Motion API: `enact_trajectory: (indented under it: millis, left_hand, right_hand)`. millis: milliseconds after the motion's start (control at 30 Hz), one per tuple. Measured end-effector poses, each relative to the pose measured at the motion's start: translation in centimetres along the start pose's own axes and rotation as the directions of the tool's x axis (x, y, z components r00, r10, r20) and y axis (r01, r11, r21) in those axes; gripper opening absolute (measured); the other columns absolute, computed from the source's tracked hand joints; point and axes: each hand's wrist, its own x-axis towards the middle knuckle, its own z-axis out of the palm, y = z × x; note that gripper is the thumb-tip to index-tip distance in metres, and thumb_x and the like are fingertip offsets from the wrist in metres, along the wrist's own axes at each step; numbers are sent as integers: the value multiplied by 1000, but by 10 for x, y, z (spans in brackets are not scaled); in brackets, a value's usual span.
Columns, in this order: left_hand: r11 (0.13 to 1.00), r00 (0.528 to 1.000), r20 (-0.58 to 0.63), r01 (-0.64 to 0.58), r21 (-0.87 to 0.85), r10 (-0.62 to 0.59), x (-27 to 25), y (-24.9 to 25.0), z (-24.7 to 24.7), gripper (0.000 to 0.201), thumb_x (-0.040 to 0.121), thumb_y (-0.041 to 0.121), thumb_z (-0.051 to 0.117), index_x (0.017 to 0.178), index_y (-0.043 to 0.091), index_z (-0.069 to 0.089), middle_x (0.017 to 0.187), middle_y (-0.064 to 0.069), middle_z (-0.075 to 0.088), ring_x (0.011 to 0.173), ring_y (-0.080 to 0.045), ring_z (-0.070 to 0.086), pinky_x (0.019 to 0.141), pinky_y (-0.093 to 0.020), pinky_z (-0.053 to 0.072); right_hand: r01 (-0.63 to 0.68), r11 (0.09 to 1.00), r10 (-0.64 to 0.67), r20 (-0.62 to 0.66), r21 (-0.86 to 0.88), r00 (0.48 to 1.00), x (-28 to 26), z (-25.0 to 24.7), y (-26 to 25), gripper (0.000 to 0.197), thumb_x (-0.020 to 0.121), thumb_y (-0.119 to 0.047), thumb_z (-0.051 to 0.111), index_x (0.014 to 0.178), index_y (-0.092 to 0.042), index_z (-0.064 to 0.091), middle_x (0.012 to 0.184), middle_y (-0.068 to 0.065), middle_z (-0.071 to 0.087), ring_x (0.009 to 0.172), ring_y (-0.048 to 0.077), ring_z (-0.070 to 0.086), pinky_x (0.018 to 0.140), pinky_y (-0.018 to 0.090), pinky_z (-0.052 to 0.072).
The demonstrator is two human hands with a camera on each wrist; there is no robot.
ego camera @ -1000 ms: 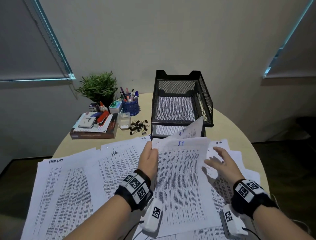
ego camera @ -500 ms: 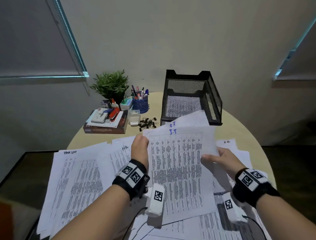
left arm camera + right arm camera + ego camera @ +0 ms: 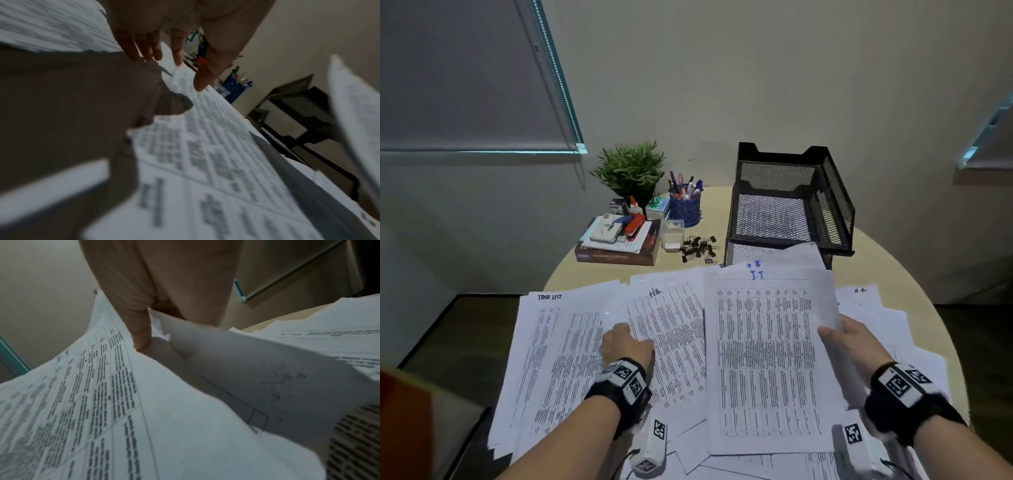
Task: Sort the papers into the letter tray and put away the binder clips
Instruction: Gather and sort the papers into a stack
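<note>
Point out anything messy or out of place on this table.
Printed papers lie fanned and overlapping over the near table, some past its edge. Binder clips sit in a loose heap beside the clear box. The letter tray looks empty.

Thin matt white paper sheets (image 3: 571, 346), printed w/ black text, slightly creased at edge in right hand (image 3: 854, 339). Black metal mesh letter tray (image 3: 835, 205), matt finish. Small black metal binder clips (image 3: 698, 245). Smooth matt beige table (image 3: 876, 267). Blue perforated pen cup (image 3: 685, 209), prob. metal.
</note>
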Motion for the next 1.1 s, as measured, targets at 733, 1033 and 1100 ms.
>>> enact_trajectory:
  millis: [733,1033,1100]
  left_hand:
    - [833,908,225,-415,365,353,-8,-25,0,34,98,31,33,108,8,57,115,-7,54,102,-22,53,83,-34,47]
    - [937,942,254,-276,214,219,-12,-24,-9,47,97,44,34,134,19,47,154,-8,21,140,-28,19,115,-40,22]
    - [907,919,305,-333,257,251,-14,-21,-8,42,97,39,32,128,21,54,153,-7,23,138,-28,25,114,-40,25]
  right_hand:
    - [-190,970,179,-79,-152,981,-21,52,31,23,86,0,54,109,-1,56,98,15,63,85,29,57,64,30,42]
    - [-100,926,60,-119,-365,991,-35,71,29,14,84,-12,58,97,-9,55,86,5,62,76,21,60,54,25,42]
    - [-85,904,48,-99,-419,994,-37,77,29,9,84,-12,58,92,-9,57,82,3,63,72,18,60,53,24,41]
